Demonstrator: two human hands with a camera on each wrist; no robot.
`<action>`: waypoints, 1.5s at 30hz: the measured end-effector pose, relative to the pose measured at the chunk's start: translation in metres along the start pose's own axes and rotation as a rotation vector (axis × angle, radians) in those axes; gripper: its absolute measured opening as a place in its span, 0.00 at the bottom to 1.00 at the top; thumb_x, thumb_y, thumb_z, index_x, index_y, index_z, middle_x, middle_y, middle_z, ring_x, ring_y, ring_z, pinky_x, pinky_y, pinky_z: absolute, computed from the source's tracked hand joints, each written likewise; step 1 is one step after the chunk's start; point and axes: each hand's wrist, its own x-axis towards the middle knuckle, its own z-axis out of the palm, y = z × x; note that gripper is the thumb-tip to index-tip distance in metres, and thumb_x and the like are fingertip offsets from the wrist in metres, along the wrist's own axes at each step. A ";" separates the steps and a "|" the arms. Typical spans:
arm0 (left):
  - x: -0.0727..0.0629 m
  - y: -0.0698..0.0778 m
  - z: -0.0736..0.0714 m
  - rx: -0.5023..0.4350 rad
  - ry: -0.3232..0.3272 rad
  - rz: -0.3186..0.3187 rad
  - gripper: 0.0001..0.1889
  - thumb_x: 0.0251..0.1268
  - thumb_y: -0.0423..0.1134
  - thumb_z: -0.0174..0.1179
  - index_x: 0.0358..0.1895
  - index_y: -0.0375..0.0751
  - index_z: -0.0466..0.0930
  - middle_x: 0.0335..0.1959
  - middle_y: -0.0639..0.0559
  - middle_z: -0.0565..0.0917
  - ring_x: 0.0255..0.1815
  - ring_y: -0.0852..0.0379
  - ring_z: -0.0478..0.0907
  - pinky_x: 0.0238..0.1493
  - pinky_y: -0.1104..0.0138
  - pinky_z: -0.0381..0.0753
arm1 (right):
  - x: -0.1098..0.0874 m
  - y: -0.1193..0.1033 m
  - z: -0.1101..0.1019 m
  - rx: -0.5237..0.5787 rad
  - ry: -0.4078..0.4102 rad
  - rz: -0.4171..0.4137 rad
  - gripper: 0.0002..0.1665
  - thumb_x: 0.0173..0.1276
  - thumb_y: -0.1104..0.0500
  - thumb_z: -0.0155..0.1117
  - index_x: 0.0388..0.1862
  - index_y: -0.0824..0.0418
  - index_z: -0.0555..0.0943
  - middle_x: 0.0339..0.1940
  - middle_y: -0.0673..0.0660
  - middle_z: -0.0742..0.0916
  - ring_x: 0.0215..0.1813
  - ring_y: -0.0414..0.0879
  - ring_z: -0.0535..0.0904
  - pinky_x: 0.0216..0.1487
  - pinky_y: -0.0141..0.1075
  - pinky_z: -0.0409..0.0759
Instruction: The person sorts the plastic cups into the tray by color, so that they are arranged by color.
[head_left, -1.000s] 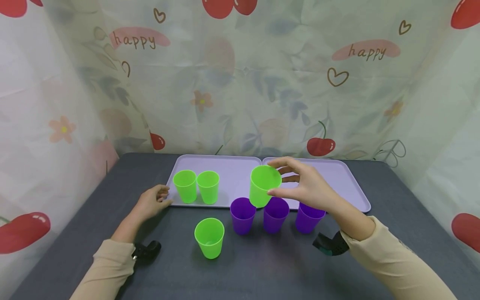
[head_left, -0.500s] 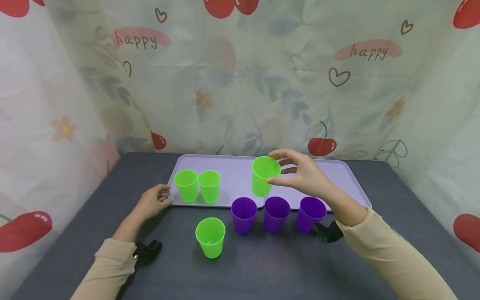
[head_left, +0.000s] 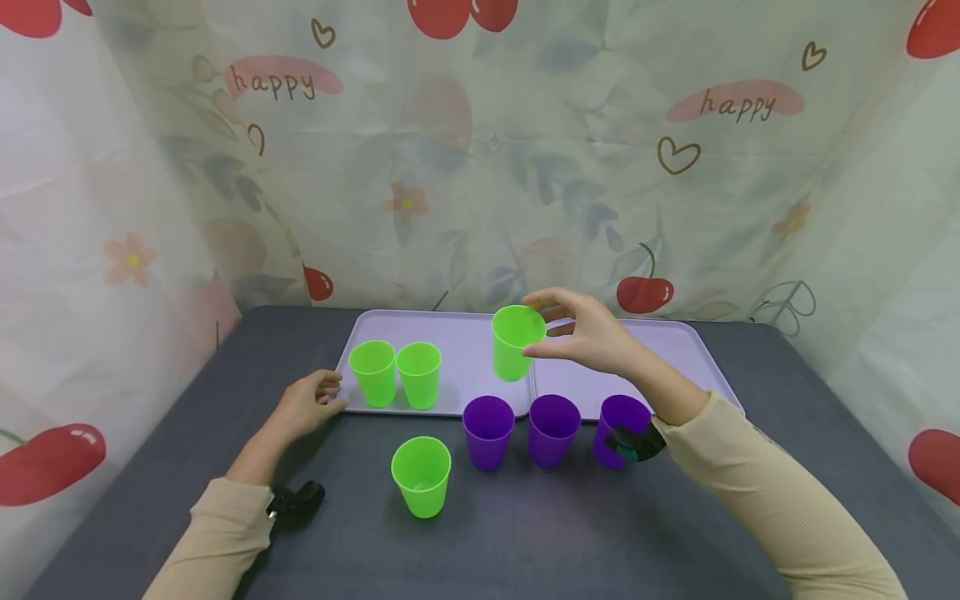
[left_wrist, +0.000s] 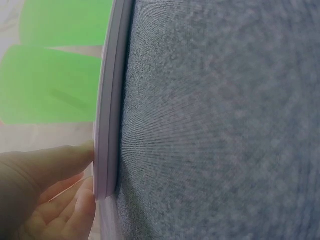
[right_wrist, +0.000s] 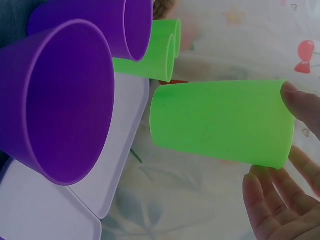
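Note:
My right hand (head_left: 592, 333) pinches a green cup (head_left: 513, 346) near its rim, thumb on one side and fingers on the other. The cup hangs upright above the inner edge of the left lilac tray (head_left: 465, 367); in the right wrist view the same green cup (right_wrist: 220, 122) shows its whole side. Two more green cups (head_left: 372, 375) (head_left: 418, 377) stand on the left part of that tray. My left hand (head_left: 303, 404), fingers loosely bent, touches the tray's near left corner; the left wrist view shows the thumb (left_wrist: 70, 160) against the rim.
Three purple cups (head_left: 487, 433) (head_left: 553, 432) (head_left: 618, 417) stand in a row before the trays, the rightmost partly covered by the right wrist camera. Another green cup (head_left: 422, 479) stands nearer on the dark table (head_left: 525, 550). A second lilac tray (head_left: 675, 358) adjoins on the right.
My right hand has carried the green cup up and away from me, then slightly left, from above the purple cups to over the trays' join. My left hand has stayed put.

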 end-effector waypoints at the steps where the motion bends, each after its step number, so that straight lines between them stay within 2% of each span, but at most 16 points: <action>1: 0.000 0.000 0.000 0.002 0.002 0.002 0.23 0.61 0.34 0.59 0.57 0.23 0.68 0.53 0.27 0.76 0.53 0.35 0.75 0.55 0.49 0.76 | 0.002 0.001 0.001 0.001 -0.006 -0.003 0.35 0.50 0.59 0.75 0.59 0.60 0.74 0.56 0.58 0.80 0.55 0.54 0.79 0.54 0.44 0.81; 15: 0.000 -0.003 0.002 0.011 0.001 -0.009 0.23 0.61 0.34 0.58 0.57 0.24 0.69 0.52 0.28 0.76 0.53 0.35 0.75 0.55 0.48 0.76 | 0.028 0.006 0.010 0.024 -0.112 -0.041 0.35 0.50 0.61 0.74 0.58 0.62 0.73 0.57 0.61 0.80 0.54 0.57 0.79 0.55 0.49 0.80; 25: 0.000 -0.002 0.001 0.009 -0.002 -0.007 0.23 0.62 0.34 0.58 0.57 0.25 0.69 0.53 0.28 0.76 0.54 0.35 0.75 0.55 0.48 0.75 | 0.043 0.014 0.016 -0.010 -0.164 -0.059 0.35 0.50 0.60 0.75 0.58 0.61 0.73 0.56 0.61 0.81 0.53 0.55 0.81 0.54 0.45 0.81; 45: 0.001 -0.001 0.001 0.019 0.003 -0.013 0.23 0.61 0.34 0.58 0.57 0.24 0.69 0.52 0.28 0.76 0.53 0.36 0.75 0.55 0.48 0.75 | 0.066 0.022 0.028 -0.043 -0.272 -0.069 0.34 0.50 0.61 0.74 0.58 0.62 0.73 0.55 0.64 0.82 0.54 0.57 0.81 0.56 0.43 0.80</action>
